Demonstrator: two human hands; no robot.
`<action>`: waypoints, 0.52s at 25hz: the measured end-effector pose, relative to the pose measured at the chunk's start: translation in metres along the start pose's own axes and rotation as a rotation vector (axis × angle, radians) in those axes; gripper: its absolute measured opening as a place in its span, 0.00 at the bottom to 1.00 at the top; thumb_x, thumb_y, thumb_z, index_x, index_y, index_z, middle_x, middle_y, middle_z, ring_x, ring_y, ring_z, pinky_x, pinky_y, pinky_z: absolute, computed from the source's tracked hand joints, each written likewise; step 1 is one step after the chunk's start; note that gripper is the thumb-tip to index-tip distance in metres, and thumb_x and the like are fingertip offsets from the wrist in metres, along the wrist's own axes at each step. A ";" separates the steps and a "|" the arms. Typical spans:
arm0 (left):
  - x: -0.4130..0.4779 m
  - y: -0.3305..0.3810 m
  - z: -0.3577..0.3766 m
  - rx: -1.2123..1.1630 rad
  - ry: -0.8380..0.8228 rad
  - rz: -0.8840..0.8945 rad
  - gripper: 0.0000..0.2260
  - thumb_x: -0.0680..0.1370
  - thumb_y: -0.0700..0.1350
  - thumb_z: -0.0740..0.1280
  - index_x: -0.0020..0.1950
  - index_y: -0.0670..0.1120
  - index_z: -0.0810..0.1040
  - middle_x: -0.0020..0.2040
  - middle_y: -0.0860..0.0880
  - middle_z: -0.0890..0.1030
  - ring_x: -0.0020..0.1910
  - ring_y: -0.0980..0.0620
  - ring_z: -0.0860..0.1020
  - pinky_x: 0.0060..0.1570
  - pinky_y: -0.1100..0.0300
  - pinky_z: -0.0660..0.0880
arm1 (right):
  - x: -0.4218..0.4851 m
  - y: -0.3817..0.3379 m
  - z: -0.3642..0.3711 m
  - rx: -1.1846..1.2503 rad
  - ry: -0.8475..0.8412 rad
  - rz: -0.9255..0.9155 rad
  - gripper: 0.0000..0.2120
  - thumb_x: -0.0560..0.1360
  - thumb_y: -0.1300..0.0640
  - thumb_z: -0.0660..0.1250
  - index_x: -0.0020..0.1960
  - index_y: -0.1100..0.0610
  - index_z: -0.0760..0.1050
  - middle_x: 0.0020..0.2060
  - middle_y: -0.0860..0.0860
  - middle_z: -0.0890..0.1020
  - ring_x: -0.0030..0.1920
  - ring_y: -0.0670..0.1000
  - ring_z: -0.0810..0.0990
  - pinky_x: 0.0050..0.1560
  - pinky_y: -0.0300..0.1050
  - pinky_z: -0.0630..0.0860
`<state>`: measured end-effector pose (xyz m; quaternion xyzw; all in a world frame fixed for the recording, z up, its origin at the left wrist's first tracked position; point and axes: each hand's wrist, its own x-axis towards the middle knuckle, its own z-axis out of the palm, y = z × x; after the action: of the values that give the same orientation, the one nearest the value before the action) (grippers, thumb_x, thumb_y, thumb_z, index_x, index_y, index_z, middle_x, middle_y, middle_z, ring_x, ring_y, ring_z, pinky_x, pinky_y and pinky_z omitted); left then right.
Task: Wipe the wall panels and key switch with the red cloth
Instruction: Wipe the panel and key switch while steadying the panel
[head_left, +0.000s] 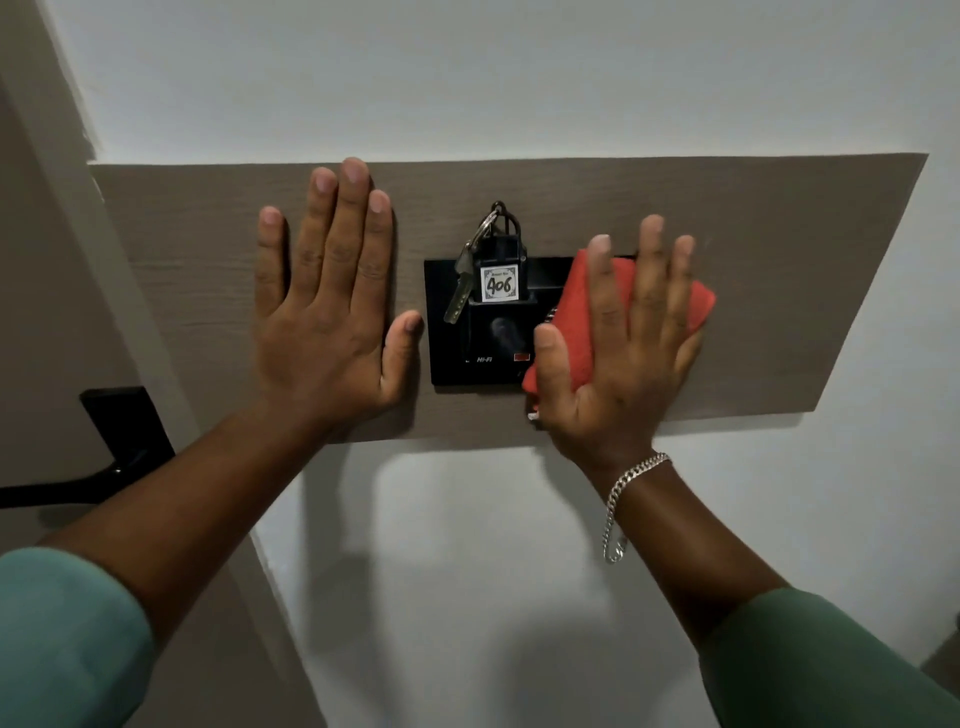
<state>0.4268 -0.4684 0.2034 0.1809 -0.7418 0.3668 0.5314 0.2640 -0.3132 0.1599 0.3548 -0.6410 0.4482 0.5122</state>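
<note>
A grey-brown wood-grain wall panel (753, 249) runs across the white wall. At its middle sits a black key switch (483, 343) with a key fob marked 406 (500, 283) and a metal key (460, 296) hanging in it. My right hand (628, 353) lies flat with fingers spread, pressing a folded red cloth (576, 312) against the right edge of the switch and the panel beside it. My left hand (327, 312) rests flat and empty on the panel, just left of the switch, its thumb near the switch's edge.
A black door handle and plate (124, 436) sit on the beige door at the left, beside the door frame (62, 171). White wall (467, 571) lies above and below the panel. A silver bracelet (623, 499) hangs on my right wrist.
</note>
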 end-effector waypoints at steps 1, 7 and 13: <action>0.000 0.000 0.000 0.009 -0.002 0.005 0.33 0.79 0.55 0.52 0.79 0.39 0.50 0.78 0.35 0.58 0.78 0.38 0.53 0.77 0.43 0.44 | -0.003 0.005 -0.001 -0.009 -0.020 -0.106 0.30 0.80 0.39 0.55 0.79 0.48 0.58 0.78 0.58 0.63 0.80 0.60 0.56 0.76 0.67 0.55; 0.002 -0.001 -0.002 0.006 -0.016 -0.002 0.33 0.80 0.56 0.52 0.80 0.39 0.50 0.79 0.36 0.57 0.79 0.38 0.52 0.77 0.44 0.42 | 0.005 0.008 -0.003 0.040 -0.001 0.028 0.30 0.80 0.37 0.53 0.78 0.48 0.59 0.79 0.57 0.61 0.81 0.58 0.54 0.76 0.69 0.55; 0.001 -0.001 -0.004 -0.016 -0.037 -0.002 0.33 0.80 0.56 0.52 0.80 0.39 0.49 0.79 0.35 0.57 0.78 0.38 0.51 0.77 0.44 0.41 | 0.005 0.041 -0.017 -0.083 -0.129 -0.439 0.29 0.79 0.38 0.58 0.76 0.50 0.63 0.76 0.59 0.63 0.77 0.63 0.61 0.74 0.72 0.57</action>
<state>0.4292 -0.4658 0.2052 0.1840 -0.7543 0.3569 0.5195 0.2310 -0.2835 0.1577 0.4924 -0.5977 0.2756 0.5695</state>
